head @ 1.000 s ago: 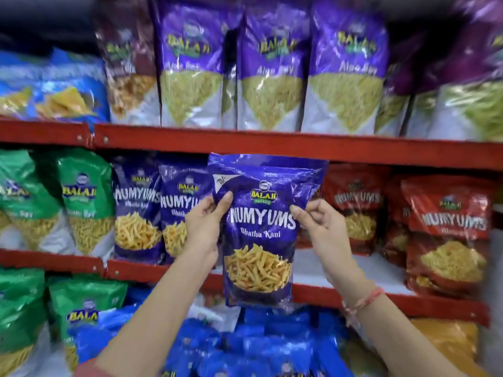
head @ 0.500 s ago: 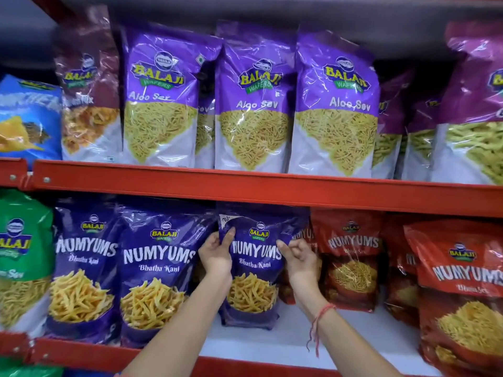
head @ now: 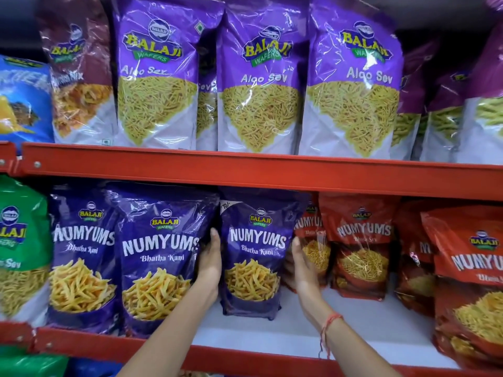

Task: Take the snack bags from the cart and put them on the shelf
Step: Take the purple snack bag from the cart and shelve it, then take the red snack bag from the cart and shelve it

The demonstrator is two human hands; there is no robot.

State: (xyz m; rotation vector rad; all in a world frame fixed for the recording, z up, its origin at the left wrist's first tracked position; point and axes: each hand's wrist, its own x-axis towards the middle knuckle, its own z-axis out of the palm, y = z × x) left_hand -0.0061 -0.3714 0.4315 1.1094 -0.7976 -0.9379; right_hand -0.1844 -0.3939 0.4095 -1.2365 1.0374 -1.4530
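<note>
Item: blue bag, one pouch, "Numyums Bhatha Kani". It stands upright on the white board of the middle shelf, set back from the shelf's red front lip, in the gap between the blue row and the red row.

Handling, by judgement: light for its bulk, air-puffed, soft-walled. The film looks glossy, so expect it to slide under a loose touch. The sticks inside are brittle; do not squeeze the belly. Take it by the two side seams at mid-height, or by the flat top seal. Its gusseted base should carry it once squared.

Hands: your left hand lies flat along the bag's left edge, fingers together and straight, pointing up, wedged between it and the neighbouring blue bag. Your right hand stands just beside the bag's right edge, fingers extended; whether it touches the film, you cannot tell. Neither hand is closed around the bag; both bracket it.

Neighbours: red bags just right of the bag, partly behind your right hand. Purple bags on the shelf above it.
</note>
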